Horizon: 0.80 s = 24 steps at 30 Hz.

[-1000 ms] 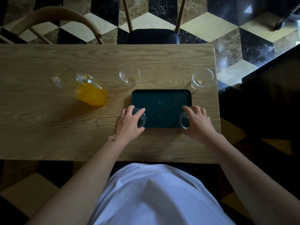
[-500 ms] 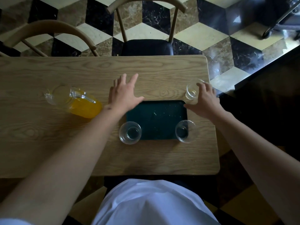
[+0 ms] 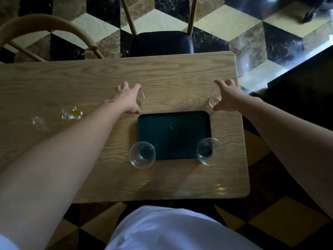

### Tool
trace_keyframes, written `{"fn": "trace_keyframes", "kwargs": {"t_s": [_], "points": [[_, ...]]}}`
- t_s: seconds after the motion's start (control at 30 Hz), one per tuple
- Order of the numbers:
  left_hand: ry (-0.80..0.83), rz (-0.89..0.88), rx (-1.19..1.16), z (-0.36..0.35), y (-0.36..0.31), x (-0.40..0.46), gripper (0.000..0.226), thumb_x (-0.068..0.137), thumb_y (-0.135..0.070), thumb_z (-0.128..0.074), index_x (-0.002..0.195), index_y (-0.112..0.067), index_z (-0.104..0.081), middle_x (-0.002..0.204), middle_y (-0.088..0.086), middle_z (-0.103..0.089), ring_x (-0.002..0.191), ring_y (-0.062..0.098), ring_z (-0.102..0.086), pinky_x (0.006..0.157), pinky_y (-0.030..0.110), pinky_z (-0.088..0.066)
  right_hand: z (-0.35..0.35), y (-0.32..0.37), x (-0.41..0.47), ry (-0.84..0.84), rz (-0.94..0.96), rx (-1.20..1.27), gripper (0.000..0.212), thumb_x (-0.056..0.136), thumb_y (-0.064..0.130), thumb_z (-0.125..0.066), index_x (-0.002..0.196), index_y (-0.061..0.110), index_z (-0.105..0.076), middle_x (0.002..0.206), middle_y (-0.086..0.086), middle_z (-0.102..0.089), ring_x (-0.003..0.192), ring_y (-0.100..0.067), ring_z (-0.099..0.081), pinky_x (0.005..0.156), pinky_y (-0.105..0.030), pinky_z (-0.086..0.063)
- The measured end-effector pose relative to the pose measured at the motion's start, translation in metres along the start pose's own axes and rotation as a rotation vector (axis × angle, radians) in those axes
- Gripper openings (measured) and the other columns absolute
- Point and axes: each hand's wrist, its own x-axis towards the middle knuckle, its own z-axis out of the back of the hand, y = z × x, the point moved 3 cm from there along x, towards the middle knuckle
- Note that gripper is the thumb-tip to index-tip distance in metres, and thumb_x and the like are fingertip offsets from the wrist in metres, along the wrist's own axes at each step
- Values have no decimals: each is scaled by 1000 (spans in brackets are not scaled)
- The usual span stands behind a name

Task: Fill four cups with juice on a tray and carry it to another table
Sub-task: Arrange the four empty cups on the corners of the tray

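Note:
A dark green tray (image 3: 173,130) lies on the wooden table (image 3: 90,78). Two empty clear cups stand at its near corners, one on the left (image 3: 142,154) and one on the right (image 3: 208,151), both overlapping the tray's edge. Beyond the tray's far left corner, my left hand (image 3: 126,99) wraps around a third clear cup (image 3: 141,100). Off the far right corner, my right hand (image 3: 228,95) curls around a fourth cup (image 3: 214,101). The glass jug of orange juice (image 3: 72,114) sits at the left, blurred and partly hidden by my left forearm.
A black-seated wooden chair (image 3: 160,42) is tucked in at the table's far side, and another curved chair back (image 3: 45,26) shows at the far left. The table's right edge is close to my right hand. A dark surface (image 3: 306,91) stands to the right.
Both hands left the two near cups at the tray's corners, reached away from me, and now close around the two far cups. The camera has moved forward.

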Motion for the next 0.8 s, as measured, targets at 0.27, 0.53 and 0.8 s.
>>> {"fn": "trace_keyframes", "kwargs": {"t_s": [0.27,0.53,0.8], "points": [[-197,-53,-163,20,-16,-41,97,73,-24,-84,147,-32,-22,145,16,-33,133,39,-36,100,52,-44,14,8,-34,-177,63,125,103,67,31,-84,150,19,-25,145,-18,-34,132,-41,-33,99,-53,-40],[-255,-229,-206,-20,-42,-101,84,73,-29,-82,142,-25,-34,134,6,-34,124,31,-43,93,44,-51,-9,55,-86,-145,265,167,103,68,31,-80,153,22,-22,146,-10,-34,132,-31,-33,103,-46,-41],[-231,-204,-160,-51,-36,-92,85,72,-35,-85,142,-25,-36,131,7,-36,120,31,-46,90,47,-54,-39,70,-78,-55,273,82,106,67,36,-84,152,21,-22,146,-9,-34,130,-32,-34,95,-42,-44]]}}
